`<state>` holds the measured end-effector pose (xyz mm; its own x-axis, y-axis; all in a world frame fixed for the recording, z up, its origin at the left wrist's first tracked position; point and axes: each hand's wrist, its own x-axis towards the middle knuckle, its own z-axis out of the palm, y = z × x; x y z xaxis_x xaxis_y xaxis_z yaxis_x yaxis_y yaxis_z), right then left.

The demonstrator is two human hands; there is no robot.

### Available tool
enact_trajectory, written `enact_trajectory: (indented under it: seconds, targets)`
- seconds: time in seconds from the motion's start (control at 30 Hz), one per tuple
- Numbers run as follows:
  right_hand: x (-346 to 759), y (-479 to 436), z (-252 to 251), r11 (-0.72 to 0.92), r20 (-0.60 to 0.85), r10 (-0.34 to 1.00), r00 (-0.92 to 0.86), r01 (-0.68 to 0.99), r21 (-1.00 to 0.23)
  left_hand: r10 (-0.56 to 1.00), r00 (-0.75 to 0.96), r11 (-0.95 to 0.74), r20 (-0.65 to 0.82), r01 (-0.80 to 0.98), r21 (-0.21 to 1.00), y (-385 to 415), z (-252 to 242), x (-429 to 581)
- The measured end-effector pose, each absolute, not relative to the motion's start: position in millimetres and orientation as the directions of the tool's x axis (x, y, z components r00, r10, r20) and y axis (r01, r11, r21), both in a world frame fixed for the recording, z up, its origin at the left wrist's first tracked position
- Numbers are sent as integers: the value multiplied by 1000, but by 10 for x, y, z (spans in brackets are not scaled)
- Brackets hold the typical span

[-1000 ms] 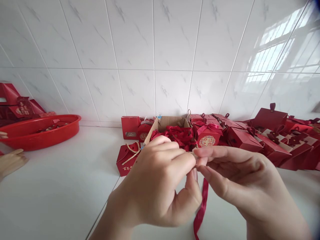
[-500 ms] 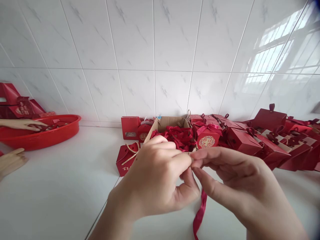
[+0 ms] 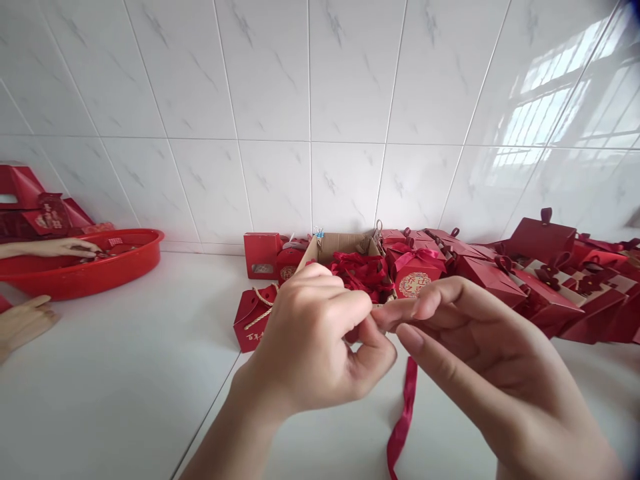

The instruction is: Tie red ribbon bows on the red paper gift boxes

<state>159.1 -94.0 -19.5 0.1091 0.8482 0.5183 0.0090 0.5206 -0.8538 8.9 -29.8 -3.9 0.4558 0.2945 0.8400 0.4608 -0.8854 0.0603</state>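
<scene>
Meeting near the middle of the head view, the person's two hands are raised above a pale worktop (image 3: 125, 380). The left hand (image 3: 315, 333) is curled, back toward the camera, its thumb bent up against the forefinger; whether anything is pinched there cannot be told. The right hand (image 3: 505, 380) is loosely spread, its thumb and forefinger parted, while another fingertip touches the left hand's fingertips.

Below the hands a dark red ribbon (image 3: 404, 420) runs down toward the lower edge of the view. Its upper end shows just under the right thumb; whether it continues up into the fingers is unclear.

Behind the left hand stands an open carton (image 3: 345, 243) filled with red loops (image 3: 363, 272), a blue clip (image 3: 319, 233) on its rear left corner. Left of it are an upright red box (image 3: 263, 255) and, nearer, a corded box (image 3: 249, 313) partly covered by the left hand. Just right of the carton is a bow-topped box (image 3: 417, 270) with a gold round emblem, then a crowd of gift boxes (image 3: 493, 280).

At far left, a co-worker's hand (image 3: 65, 247) reaches into a red basin (image 3: 100, 280); another hand (image 3: 30, 323) rests near its front. Red cartons (image 3: 20, 187) are piled behind, by the tiled wall (image 3: 270, 80).
</scene>
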Motion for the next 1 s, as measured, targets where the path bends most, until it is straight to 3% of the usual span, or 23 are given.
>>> enact_trajectory:
  seconds: [0.17, 0.33, 0.5, 0.7, 1.0]
  targets:
    - [1813, -883, -198, 543, 525, 826, 205, -40, -839, 326, 333, -896, 885, 409, 176, -271, -9, 26]
    - [1994, -760, -145, 530, 529, 846, 60, -184, -827, 355, 485, -934, 799, 156, 320, -338, 9, 22]
    - [2006, -733, -122, 483, 504, 863, -32, -242, -842, 375, 623, -890, 686, 34, 455, -441, 28, 52]
    - [2007, -773, -115, 505, 525, 851, -21, -249, -827, 299, 728, -869, 617, -60, 491, -487, 50, 45]
    - [1976, -827, -107, 478, 494, 869, 43, -335, -812, 323, 705, -860, 631, -61, 507, -459, 12, 32]
